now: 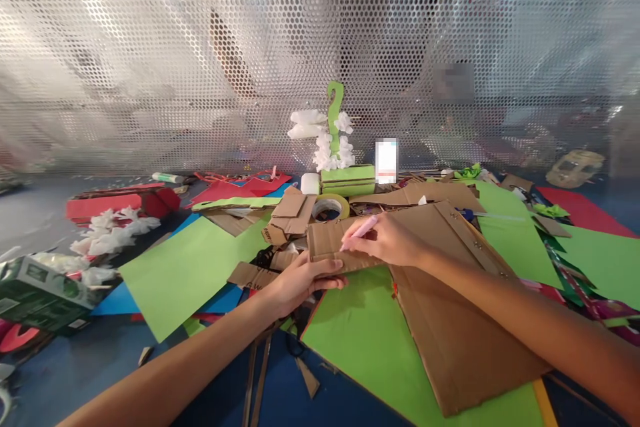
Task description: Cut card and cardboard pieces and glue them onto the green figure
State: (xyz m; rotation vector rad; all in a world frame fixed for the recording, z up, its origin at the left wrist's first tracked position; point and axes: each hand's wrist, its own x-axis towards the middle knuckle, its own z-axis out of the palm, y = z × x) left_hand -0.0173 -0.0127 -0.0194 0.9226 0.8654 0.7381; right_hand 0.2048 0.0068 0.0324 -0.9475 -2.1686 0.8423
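My right hand (395, 240) is closed around a pale pink pen (365, 226), its tip down at the surface of a small cardboard piece (324, 237). The left edge of that piece is gripped by my left hand (303, 282), thumb on top and fingers below. Under my right forearm lies a large brown cardboard sheet (460, 333), partly covering a bright green sheet (360, 340). Just beyond the hands, a roll of yellow tape (340, 205) rests among cardboard scraps.
A green cut-out figure with white tufts (335, 120) stands against a perforated metal panel (175, 67). Left are a light green sheet (180, 273), a red folded piece (125, 203) and a dark green box (45, 293). More green paper (600, 263) lies right.
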